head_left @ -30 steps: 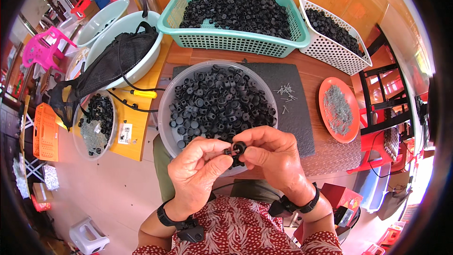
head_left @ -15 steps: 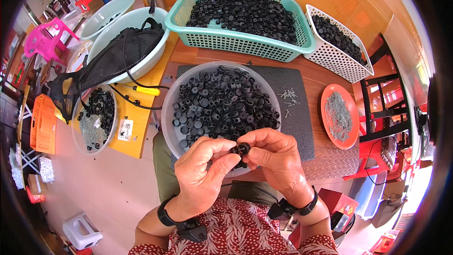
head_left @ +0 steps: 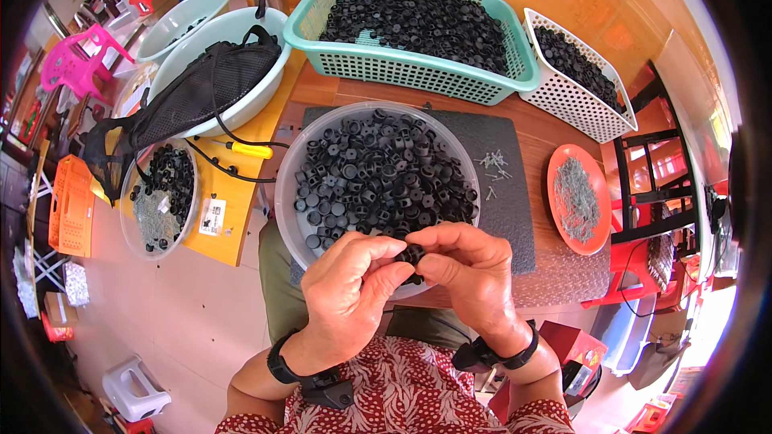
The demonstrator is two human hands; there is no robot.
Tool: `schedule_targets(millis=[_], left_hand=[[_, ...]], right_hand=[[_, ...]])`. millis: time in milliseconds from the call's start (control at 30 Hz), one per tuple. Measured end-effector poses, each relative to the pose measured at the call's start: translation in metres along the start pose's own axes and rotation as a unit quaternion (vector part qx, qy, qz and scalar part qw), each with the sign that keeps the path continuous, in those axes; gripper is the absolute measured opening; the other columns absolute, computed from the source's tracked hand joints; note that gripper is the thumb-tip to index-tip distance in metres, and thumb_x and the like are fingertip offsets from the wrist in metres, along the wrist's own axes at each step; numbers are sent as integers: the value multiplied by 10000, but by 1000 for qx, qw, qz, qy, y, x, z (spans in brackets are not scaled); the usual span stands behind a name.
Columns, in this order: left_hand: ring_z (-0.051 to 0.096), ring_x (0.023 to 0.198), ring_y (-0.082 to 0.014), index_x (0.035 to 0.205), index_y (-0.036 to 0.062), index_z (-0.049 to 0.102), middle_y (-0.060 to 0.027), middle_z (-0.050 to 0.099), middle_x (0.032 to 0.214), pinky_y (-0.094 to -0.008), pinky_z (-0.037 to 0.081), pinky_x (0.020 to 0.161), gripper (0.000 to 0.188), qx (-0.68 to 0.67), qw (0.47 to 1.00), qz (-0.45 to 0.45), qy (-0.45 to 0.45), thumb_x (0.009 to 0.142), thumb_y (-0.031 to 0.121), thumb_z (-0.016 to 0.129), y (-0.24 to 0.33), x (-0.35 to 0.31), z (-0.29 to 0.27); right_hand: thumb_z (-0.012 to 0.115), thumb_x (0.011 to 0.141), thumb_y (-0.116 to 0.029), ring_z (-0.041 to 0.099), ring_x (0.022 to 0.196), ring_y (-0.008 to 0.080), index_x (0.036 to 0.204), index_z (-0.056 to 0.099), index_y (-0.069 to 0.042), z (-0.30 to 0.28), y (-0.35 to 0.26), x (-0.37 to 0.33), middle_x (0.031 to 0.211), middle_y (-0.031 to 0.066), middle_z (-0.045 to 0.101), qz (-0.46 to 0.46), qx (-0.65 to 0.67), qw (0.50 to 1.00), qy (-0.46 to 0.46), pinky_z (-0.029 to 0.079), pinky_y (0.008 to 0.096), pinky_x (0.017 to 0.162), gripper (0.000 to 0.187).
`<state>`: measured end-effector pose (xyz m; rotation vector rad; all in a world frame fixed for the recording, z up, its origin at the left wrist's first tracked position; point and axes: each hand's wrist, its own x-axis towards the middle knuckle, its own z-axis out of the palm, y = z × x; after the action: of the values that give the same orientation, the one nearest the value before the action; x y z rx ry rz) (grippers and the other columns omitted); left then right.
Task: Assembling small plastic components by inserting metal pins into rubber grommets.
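Observation:
A small round black plastic part (head_left: 411,255) is pinched between both hands, above the near rim of a clear round tub (head_left: 283,193). My left hand (head_left: 354,285) grips its left side with thumb and forefinger. From the right, my right hand (head_left: 470,273) holds it the same way, its other fingers curled in. The part's exact kind is hard to make out, since the fingertips cover much of it. Many loose black plastic pieces (head_left: 386,169) fill the tub, some ring-shaped and some like flat caps.
A green basket (head_left: 410,72) and a white basket (head_left: 575,100) of black pieces stand behind. At right an orange plate (head_left: 555,185) holds metal springs or pins; several more lie on the dark mat (head_left: 511,193). A yellow-handled screwdriver (head_left: 251,149) and pale green basin (head_left: 273,84) are left.
The black part has turned a little between my fingertips, so its coiled, open end no longer faces up as plainly. Both hands stay in nearly the same place.

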<state>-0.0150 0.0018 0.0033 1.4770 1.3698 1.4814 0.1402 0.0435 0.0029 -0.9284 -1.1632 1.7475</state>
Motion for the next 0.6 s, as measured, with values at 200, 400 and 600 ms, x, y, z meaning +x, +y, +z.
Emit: schedule_targets(millis=[200, 400, 600], left_hand=[[604, 751, -106, 935, -29, 621, -61, 617, 833, -224, 483, 651, 199, -109, 991, -72, -29, 754, -26, 704, -6, 2, -5], [598, 797, -98, 971, -33, 619, -51, 618, 863, -219, 485, 695, 222, -182, 972, -136, -58, 762, -37, 696, -7, 4, -9], [590, 780, -102, 978, -24, 638, -53, 619, 857, -222, 481, 691, 250, -115, 988, -74, -70, 739, -36, 710, -9, 6, -9]], right_hand=[[601, 789, 99, 543, 768, 95, 1021, 653, 10, 5, 2, -2, 890, 54, 605, -131, -123, 984, 5, 446, 214, 663, 254], [604, 797, 87, 543, 773, 95, 1012, 652, -1, -1, 3, -1, 890, 51, 609, -166, -199, 966, -13, 456, 222, 674, 237], [620, 795, 82, 567, 803, 89, 992, 628, -1, 5, -3, -8, 873, 47, 612, -18, -47, 998, 42, 474, 223, 712, 213]])
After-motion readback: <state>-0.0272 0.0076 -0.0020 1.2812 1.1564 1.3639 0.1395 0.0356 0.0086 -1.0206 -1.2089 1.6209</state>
